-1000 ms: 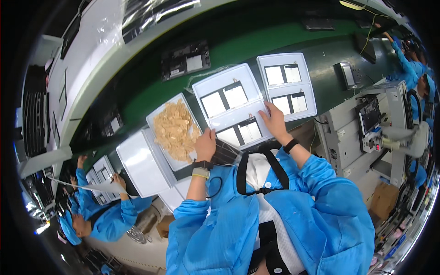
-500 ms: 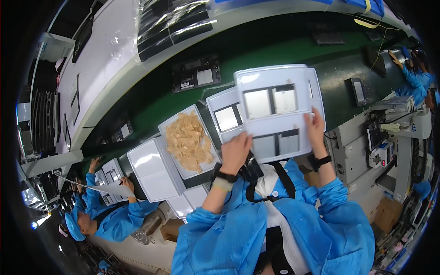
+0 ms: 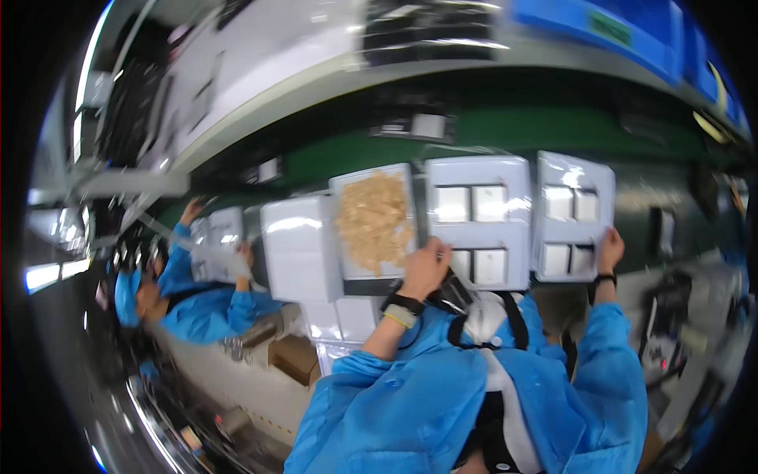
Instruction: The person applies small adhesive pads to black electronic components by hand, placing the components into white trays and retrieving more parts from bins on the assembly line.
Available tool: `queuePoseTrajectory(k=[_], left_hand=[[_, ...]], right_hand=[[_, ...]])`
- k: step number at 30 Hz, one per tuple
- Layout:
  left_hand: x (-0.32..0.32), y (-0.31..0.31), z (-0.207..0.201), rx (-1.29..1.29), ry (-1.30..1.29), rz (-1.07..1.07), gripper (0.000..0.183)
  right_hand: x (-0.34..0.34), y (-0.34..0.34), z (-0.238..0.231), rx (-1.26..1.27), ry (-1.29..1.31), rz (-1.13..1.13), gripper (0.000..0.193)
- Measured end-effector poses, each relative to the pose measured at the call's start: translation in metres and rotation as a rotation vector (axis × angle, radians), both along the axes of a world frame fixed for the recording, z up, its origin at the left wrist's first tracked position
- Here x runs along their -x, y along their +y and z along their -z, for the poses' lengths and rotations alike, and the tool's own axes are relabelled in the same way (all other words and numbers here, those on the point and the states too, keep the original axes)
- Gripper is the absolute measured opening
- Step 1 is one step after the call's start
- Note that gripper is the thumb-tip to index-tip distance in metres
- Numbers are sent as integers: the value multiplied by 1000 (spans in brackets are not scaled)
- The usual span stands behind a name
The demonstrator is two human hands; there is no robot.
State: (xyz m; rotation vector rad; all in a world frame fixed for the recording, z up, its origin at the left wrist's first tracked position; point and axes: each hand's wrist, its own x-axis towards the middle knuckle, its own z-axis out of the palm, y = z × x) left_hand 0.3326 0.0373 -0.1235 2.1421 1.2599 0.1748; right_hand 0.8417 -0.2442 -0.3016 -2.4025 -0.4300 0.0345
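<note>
Two white plastic trays lie side by side before me, both with recesses that hold flat white and black rectangular pieces. At the lower left edge of the middle tray, my left hand has its fingers curled against the rim. My right hand pinches the right edge of the right tray. To the left stands another white tray with a heap of crumpled tan pieces in it. Motion blur softens the fingers and the small pieces.
Further left are stacked white trays, and a co-worker in blue handles similar trays there. Dark flat devices lie along the back of the green bench. A raised white shelf runs behind, with blue bins at its right.
The tray that lay over the others is now down; two trays sit apart, side by side. My right hand has moved right with the right tray. The whole view has turned.
</note>
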Motion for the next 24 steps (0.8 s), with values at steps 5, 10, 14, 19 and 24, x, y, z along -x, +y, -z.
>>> queuePoseTrajectory(k=[5, 10, 14, 19, 24], left_hand=[[24, -2, 4, -28, -1, -60, 34], [36, -8, -11, -45, -34, -96, 35], [42, -5, -13, -48, -64, -114, 35], [60, 2, -4, 2, -54, -143, 33], [70, 10, -1, 94, -118, -152, 26]], right_hand=[[14, 10, 13, -151, 167, 156, 43], [70, 51, -53, 227, 50, 114, 52], [53, 44, -37, 252, 40, 90, 52], [68, 63, -58, 277, 82, 91, 47], [53, 21, -23, 421, -128, -157, 40]])
